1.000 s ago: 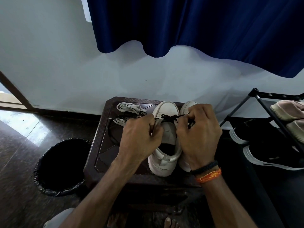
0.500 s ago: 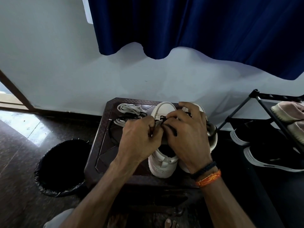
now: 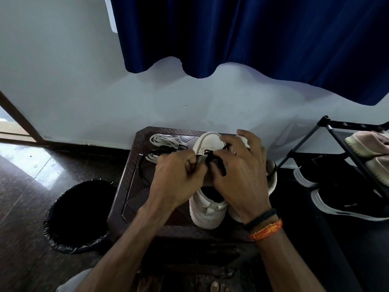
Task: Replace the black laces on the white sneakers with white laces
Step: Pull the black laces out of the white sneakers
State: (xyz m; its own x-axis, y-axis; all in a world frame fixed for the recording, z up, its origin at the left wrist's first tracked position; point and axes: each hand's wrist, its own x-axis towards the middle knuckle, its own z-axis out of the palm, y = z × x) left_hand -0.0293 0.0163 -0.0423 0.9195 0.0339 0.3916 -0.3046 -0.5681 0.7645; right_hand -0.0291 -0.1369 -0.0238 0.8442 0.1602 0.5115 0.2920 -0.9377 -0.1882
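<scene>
Both hands on the left sneaker (image 3: 207, 204) on the bench (image 3: 134, 186). Your left hand (image 3: 176, 182) and right hand (image 3: 242, 175) each have a pinch grip on the black lace (image 3: 210, 158). It's soft, limp; hold near the eyelet. White laces (image 3: 166, 141) lie beside the toe.

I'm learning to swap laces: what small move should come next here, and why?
Probably draw the black lace out of another eyelet. Both hands, left and right, pinch it over the sneaker, which is still partly laced, while the white laces lie unused on the table.
</scene>
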